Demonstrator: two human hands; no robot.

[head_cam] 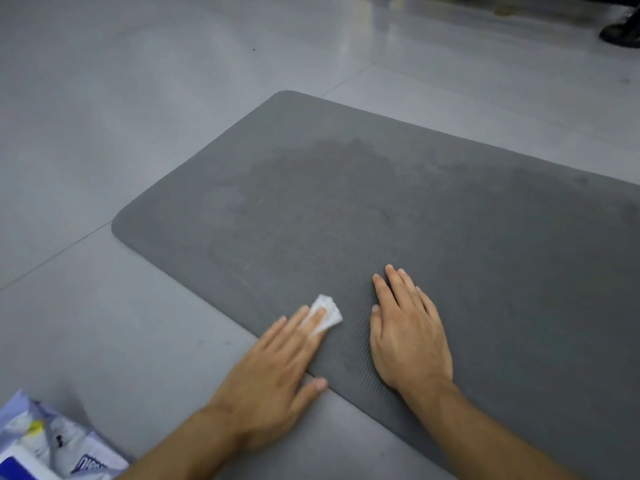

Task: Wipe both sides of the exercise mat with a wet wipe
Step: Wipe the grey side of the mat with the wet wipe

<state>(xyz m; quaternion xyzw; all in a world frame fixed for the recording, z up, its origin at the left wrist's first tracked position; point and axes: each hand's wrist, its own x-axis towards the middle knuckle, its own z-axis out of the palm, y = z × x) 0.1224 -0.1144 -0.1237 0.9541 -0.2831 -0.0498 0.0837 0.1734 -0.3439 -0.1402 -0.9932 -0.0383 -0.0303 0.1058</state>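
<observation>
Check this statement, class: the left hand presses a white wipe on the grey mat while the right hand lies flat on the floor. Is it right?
No. The head view shows the right hand lying flat on the mat, not the floor. The left hand does press the wipe there.

A dark grey exercise mat with a fine ribbed surface lies flat on a pale grey tiled floor, one rounded end pointing left. Part of its middle looks darker, as if damp. The person's left hand presses a small folded white wet wipe onto the mat near its front edge with straight fingers, slightly blurred. The right hand rests flat on the mat just beside it, fingers together. A wipe packet sits on the floor at bottom left. A dark shoe shows at top right.
</observation>
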